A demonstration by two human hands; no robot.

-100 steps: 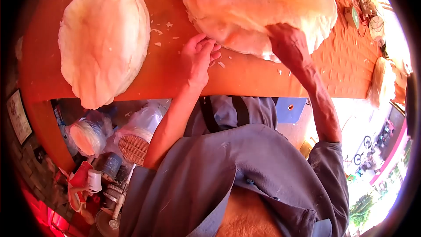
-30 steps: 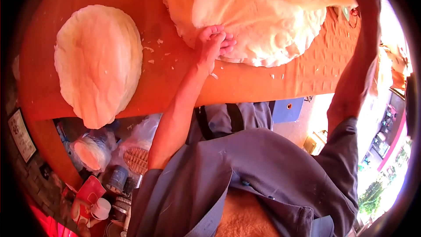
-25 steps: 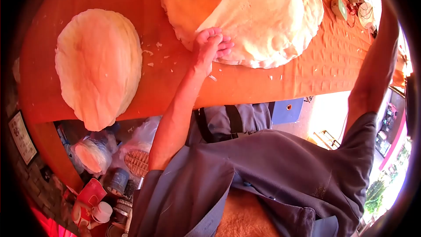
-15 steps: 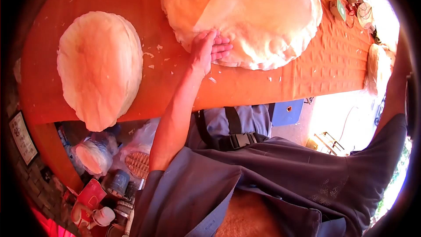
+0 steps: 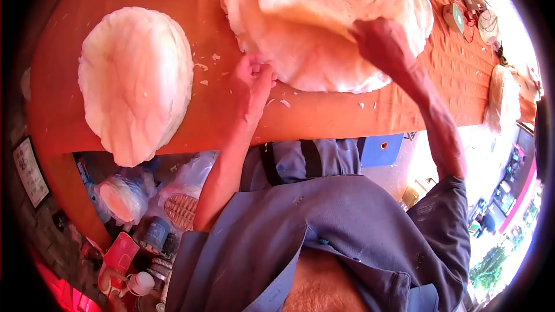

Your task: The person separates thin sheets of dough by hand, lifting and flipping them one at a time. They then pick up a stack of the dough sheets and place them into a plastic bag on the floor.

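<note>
White wadding lies under right grip, clamped on it; left grip at edge, hold unclear.

Dark grey-blue shirt worn, opened at near middle. Small dark buttons set along opening. Paler blue patch noted at near right. Right sleeve creased, ended around elbow. Faint pale marks scattered on cloth.
</note>
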